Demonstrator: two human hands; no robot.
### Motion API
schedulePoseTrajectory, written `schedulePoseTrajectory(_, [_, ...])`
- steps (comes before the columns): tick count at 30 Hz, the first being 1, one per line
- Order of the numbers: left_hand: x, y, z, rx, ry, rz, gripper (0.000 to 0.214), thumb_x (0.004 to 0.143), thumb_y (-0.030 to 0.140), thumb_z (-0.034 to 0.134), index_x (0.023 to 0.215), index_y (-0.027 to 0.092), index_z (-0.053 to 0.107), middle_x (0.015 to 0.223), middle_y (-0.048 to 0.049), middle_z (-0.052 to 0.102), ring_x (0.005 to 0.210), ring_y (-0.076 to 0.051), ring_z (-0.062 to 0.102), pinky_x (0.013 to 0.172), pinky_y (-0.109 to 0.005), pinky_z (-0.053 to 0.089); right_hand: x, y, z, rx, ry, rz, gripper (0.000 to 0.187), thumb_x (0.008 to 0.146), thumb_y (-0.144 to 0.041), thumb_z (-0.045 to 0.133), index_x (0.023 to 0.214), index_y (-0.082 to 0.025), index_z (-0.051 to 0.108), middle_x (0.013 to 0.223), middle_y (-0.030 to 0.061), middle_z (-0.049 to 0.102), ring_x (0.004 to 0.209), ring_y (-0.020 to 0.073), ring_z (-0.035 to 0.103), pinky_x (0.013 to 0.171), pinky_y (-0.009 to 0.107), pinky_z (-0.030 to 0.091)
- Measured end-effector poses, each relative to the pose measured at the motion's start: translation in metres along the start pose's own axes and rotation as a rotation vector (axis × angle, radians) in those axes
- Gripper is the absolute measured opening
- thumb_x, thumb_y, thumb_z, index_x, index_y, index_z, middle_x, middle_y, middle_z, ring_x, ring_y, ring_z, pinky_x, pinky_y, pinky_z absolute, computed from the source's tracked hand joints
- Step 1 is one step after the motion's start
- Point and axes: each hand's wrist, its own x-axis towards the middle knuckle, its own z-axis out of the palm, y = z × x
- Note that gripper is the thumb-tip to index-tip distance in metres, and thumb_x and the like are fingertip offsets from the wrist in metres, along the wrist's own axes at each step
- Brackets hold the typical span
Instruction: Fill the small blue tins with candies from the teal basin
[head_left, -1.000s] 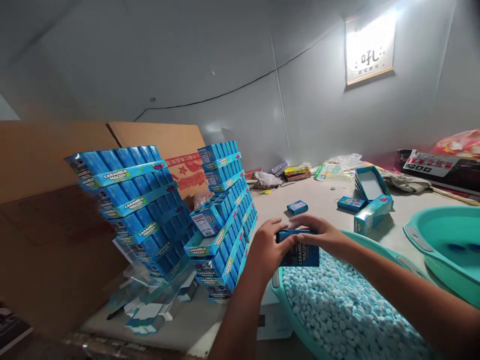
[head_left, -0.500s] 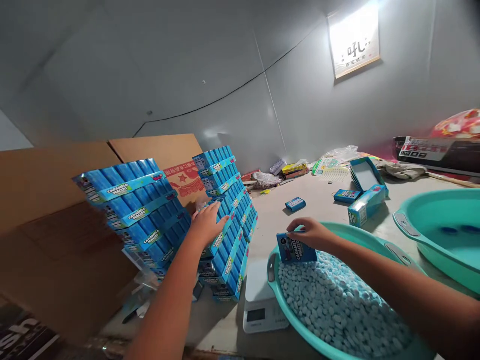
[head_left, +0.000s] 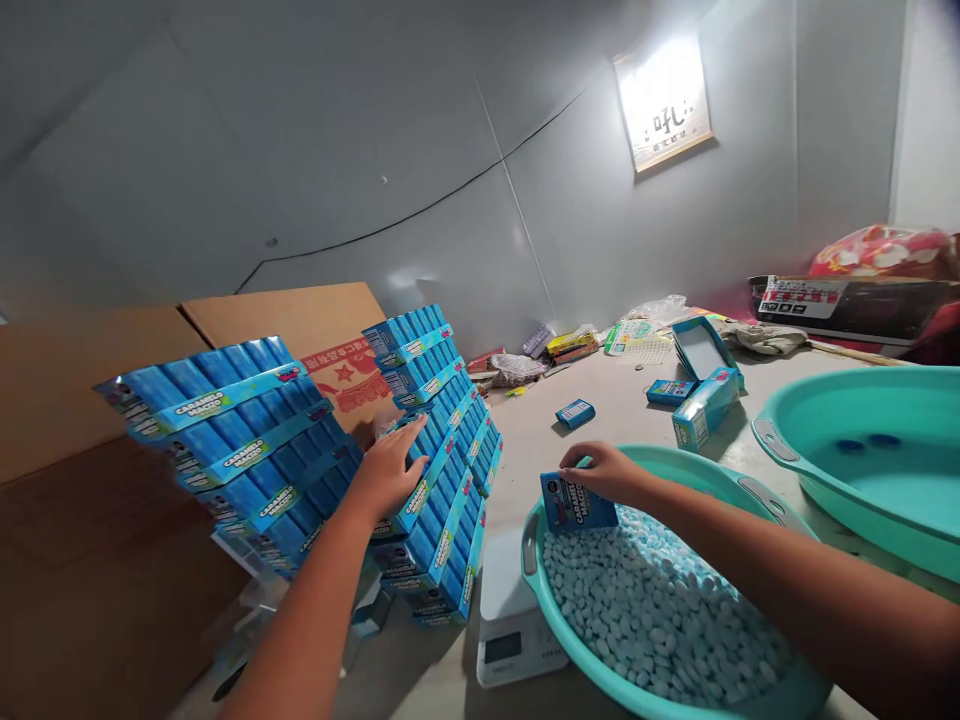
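Observation:
My right hand grips a small blue Caramelo Macizo box by its top, holding it upright at the near rim of a teal basin filled with pale blue candies. My left hand lies with fingers stretched out on the middle stack of blue display packs. A second, taller stack of the same packs stands further left.
A white scale sits in front of the basin. Another teal basin is at the right. Loose small boxes and an open carton lie on the table. Cardboard cartons stand behind the stacks.
A second ago both hands held the small box. My left hand has let go and reached left onto the stack of packs. My right hand keeps the box at the basin.

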Motion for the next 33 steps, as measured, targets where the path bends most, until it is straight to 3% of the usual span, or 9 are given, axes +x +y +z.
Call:
schedulePoseTrajectory(7, [-0.007, -0.004, 0.000, -0.146, 0.081, -0.019, 0.056, 0.085, 0.033, 0.054, 0.140, 0.025, 0.051, 0.147, -0.0010, 0.054, 0.139, -0.025, 0.046, 0.123, -0.044, 0.026, 0.002, 0.003, -0.002, -0.016, -0.003, -0.030, 0.019, 0.079, -0.030, 0.066, 0.087, -0.014, 0.073, 0.091, 0.0061, 0.073, 0.075, 0.0157, 0.062, 0.069, 0.026, 0.048])
schedulePoseTrajectory(10, [-0.004, -0.004, -0.001, -0.201, 0.118, -0.032, 0.062, 0.084, 0.040, 0.058, 0.143, 0.024, 0.047, 0.151, -0.0047, 0.049, 0.142, -0.026, 0.042, 0.122, -0.043, 0.028, 0.003, 0.005, -0.002, -0.026, 0.003, -0.024, 0.017, 0.079, -0.029, 0.066, 0.086, -0.015, 0.073, 0.090, 0.0059, 0.073, 0.076, 0.0160, 0.062, 0.070, 0.027, 0.048])
schedulePoseTrajectory(16, [-0.006, -0.002, 0.013, -0.102, 0.233, -0.413, 0.114, 0.065, 0.059, 0.074, 0.153, 0.006, 0.025, 0.155, -0.0271, 0.033, 0.147, -0.042, 0.027, 0.119, -0.055, 0.028, 0.005, 0.008, -0.001, -0.026, 0.002, -0.028, 0.017, 0.079, -0.028, 0.065, 0.086, -0.015, 0.074, 0.089, 0.0055, 0.073, 0.076, 0.0157, 0.063, 0.069, 0.026, 0.048])
schedulePoseTrajectory(21, [-0.021, 0.005, 0.019, -0.260, 0.322, -0.600, 0.128, 0.061, 0.064, 0.076, 0.155, 0.004, 0.013, 0.156, -0.0292, 0.028, 0.148, -0.041, 0.025, 0.118, -0.054, 0.030, 0.004, 0.005, -0.002, -0.028, -0.014, -0.019, 0.016, 0.078, -0.028, 0.067, 0.086, -0.016, 0.073, 0.088, 0.0042, 0.073, 0.070, 0.0137, 0.060, 0.063, 0.024, 0.047])
schedulePoseTrajectory(23, [-0.028, 0.007, 0.017, -0.269, 0.373, -0.616, 0.119, 0.066, 0.064, 0.072, 0.154, 0.003, 0.019, 0.154, -0.0290, 0.032, 0.147, -0.040, 0.029, 0.118, -0.052, 0.031, 0.004, 0.004, -0.003, -0.031, -0.030, -0.014, 0.016, 0.078, -0.028, 0.067, 0.086, -0.016, 0.073, 0.090, 0.0038, 0.073, 0.069, 0.0129, 0.060, 0.062, 0.024, 0.046])
schedulePoseTrajectory(25, [-0.037, 0.009, 0.013, -0.252, 0.438, -0.583, 0.095, 0.075, 0.063, 0.065, 0.146, 0.006, 0.037, 0.145, -0.0256, 0.046, 0.139, -0.037, 0.041, 0.115, -0.051, 0.035, 0.003, 0.002, -0.004, -0.036, -0.048, -0.009, 0.017, 0.078, -0.029, 0.066, 0.088, -0.016, 0.073, 0.090, 0.0036, 0.072, 0.068, 0.0124, 0.059, 0.061, 0.023, 0.046])
schedulePoseTrajectory(28, [-0.054, 0.011, 0.007, -0.212, 0.490, -0.512, 0.052, 0.087, 0.056, 0.052, 0.115, 0.014, 0.063, 0.113, -0.0147, 0.067, 0.112, -0.031, 0.062, 0.103, -0.046, 0.046, 0.003, 0.000, -0.006, -0.046, -0.077, 0.014, 0.019, 0.079, -0.031, 0.065, 0.089, -0.016, 0.072, 0.082, 0.0031, 0.071, 0.065, 0.0121, 0.056, 0.058, 0.023, 0.044])
schedulePoseTrajectory(31, [-0.069, 0.007, 0.008, -0.138, 0.483, -0.433, 0.042, 0.093, 0.052, 0.042, 0.095, 0.018, 0.066, 0.099, -0.0114, 0.069, 0.100, -0.028, 0.064, 0.094, -0.040, 0.048, 0.003, -0.004, -0.008, -0.055, -0.104, 0.036, 0.020, 0.080, -0.030, 0.065, 0.090, -0.015, 0.072, 0.077, 0.0025, 0.068, 0.064, 0.0125, 0.055, 0.057, 0.023, 0.043])
schedulePoseTrajectory(33, [-0.076, 0.000, 0.010, -0.151, 0.367, -0.387, 0.045, 0.094, 0.052, 0.038, 0.088, 0.019, 0.068, 0.097, -0.0111, 0.070, 0.098, -0.027, 0.064, 0.088, -0.038, 0.049, 0.002, -0.006, -0.008, -0.057, -0.124, 0.045, 0.021, 0.079, -0.031, 0.065, 0.092, -0.016, 0.071, 0.079, 0.0029, 0.069, 0.067, 0.0131, 0.056, 0.058, 0.024, 0.044])
